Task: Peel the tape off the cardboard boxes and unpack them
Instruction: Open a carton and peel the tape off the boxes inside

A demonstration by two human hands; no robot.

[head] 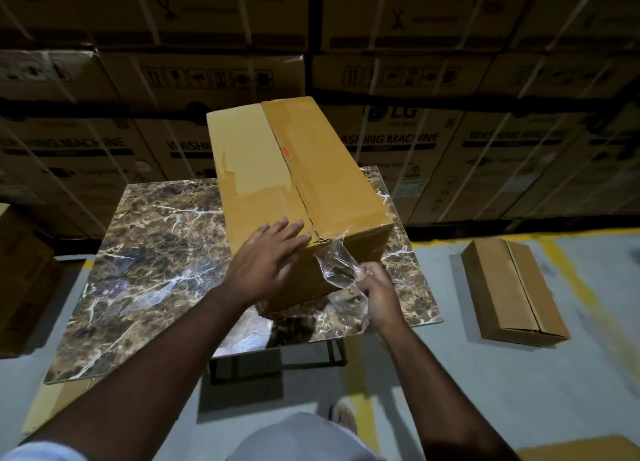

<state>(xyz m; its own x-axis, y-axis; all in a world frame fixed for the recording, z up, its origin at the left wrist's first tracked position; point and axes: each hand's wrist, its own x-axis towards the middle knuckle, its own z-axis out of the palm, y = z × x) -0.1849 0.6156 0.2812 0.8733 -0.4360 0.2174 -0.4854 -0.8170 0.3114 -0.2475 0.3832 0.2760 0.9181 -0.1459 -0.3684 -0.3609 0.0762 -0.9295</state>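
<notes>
A long cardboard box (pixel 298 190) lies on the marble-patterned tabletop (pixel 145 252), toward its right edge and running from the near edge to the far edge, its far end reaching past the far edge. The left hand (pixel 268 263) rests flat on the box's top at the near end, fingers straight and spread, just left of the centre seam. The right hand (pixel 375 292) sits just beside the box's near right corner, its fingers curled round a crumpled strip of clear tape (pixel 337 268), which it pinches; the strip's upper end is still stuck to the box at the near end of the seam. A second, smaller cardboard box (pixel 512 287) lies on the grey floor (pixel 519 391) to the right, well apart from the table. Stacked washing-machine cartons (pixel 450 142) fill the background
</notes>
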